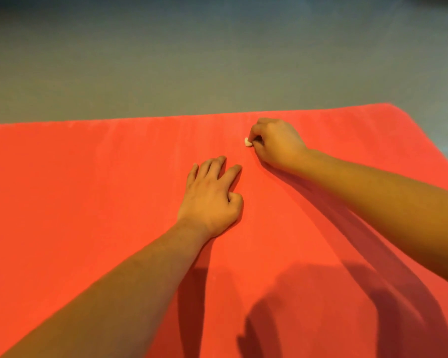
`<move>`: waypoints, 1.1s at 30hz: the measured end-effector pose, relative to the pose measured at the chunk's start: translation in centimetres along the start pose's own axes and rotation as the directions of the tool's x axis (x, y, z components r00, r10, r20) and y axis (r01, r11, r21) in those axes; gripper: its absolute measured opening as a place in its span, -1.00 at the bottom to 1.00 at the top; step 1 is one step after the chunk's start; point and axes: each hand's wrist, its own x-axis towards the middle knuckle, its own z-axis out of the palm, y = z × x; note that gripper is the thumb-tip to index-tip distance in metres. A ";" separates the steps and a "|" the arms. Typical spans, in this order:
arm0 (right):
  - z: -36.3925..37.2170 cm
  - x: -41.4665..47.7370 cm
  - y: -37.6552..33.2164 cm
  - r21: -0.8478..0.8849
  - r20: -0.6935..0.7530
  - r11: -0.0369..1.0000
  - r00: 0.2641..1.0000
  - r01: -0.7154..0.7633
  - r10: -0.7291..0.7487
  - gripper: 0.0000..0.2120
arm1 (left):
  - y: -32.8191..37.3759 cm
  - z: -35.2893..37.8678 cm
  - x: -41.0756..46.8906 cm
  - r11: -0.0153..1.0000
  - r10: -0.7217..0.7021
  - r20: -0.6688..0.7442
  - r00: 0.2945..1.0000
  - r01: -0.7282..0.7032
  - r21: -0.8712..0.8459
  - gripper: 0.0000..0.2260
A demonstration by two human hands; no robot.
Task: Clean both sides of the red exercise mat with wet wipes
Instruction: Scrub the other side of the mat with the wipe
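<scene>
Flat red foam exercise mat (114, 189) lies spread on a grey floor (166, 60). Right hand (274, 143) pinches a small balled white wet wipe (247, 142) against the mat near its far edge. Left hand (212, 195) rests on the mat, fingers straight, holding nothing. Mat looks light and floppy — best lifted at the far edge to flip. Room is dim.

Under the left hand (212, 195) and the right hand (277, 143), red exercise mat (88, 202): matt, no gloss, soft-looking like foam or rubber, exact material unclear. Beyond the left hand, faint fine streaks, paler and slightly chalky toward the far edge. Pinched in the right hand's fingers, small wad of wet wipe (247, 142): white, soft, crumpled, cloth or paper. Beyond both hands, floor (166, 73): grey, dull, smooth-looking, with one pale smudge far out past the right hand.
</scene>
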 end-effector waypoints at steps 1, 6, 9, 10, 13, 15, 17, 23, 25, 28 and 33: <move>0.1 1.0 0.2 -0.001 0.006 1.000 1.000 -0.028 0.028 -0.81 | -0.1 0.0 0.0 1.000 0.001 -0.002 1.000 -0.001 -0.001 -0.39; 0.4 6.5 1.2 -0.040 0.054 0.984 0.983 -0.174 0.176 -0.78 | -0.1 0.0 0.1 0.999 0.000 -0.026 1.000 -0.001 -0.033 -0.39; 0.4 5.5 0.5 -0.039 0.049 0.979 0.978 -0.202 0.203 -0.78 | -0.1 0.0 0.1 0.999 -0.001 -0.050 0.999 -0.001 -0.042 -0.40; 0.2 4.3 0.0 -0.028 0.043 0.981 0.981 -0.189 0.190 -0.78 | -0.2 0.0 0.1 0.999 -0.002 -0.057 0.998 -0.001 -0.041 -0.41; -0.9 -1.2 -2.2 0.013 0.043 0.996 0.995 -0.092 0.091 -0.83 | -0.2 -0.1 0.2 0.999 -0.007 -0.058 0.998 0.004 -0.041 -0.44; -1.8 -5.8 -4.0 0.052 0.048 0.998 0.999 -0.020 0.017 -0.86 | -0.2 -0.2 0.2 0.999 -0.006 -0.057 0.998 0.004 -0.041 -0.47; -2.9 -10.4 -5.5 0.090 0.064 0.995 0.997 0.040 -0.046 -0.87 | -0.2 -0.3 0.1 0.999 0.008 -0.065 0.998 -0.011 -0.048 -0.49; -4.0 -13.3 -6.6 0.103 0.122 0.992 0.989 0.067 -0.080 -0.88 | -0.1 -0.6 0.1 0.997 0.046 -0.074 0.996 -0.051 -0.062 -0.52; -3.1 -10.0 -5.7 0.073 0.089 0.997 0.996 -0.013 0.006 -0.85 | -0.2 -0.6 0.1 0.996 0.059 -0.077 0.995 -0.064 -0.056 -0.54; -2.4 -6.7 -5.5 0.013 0.096 0.990 0.986 -0.138 0.136 -0.81 | -0.3 -0.5 0.2 0.997 0.074 -0.052 0.996 -0.075 -0.024 -0.58; -3.6 -11.3 -8.3 -0.030 0.128 0.996 0.988 -0.083 0.086 -0.81 | 0.4 -1.2 0.1 0.995 0.069 0.055 0.996 -0.072 0.068 -0.59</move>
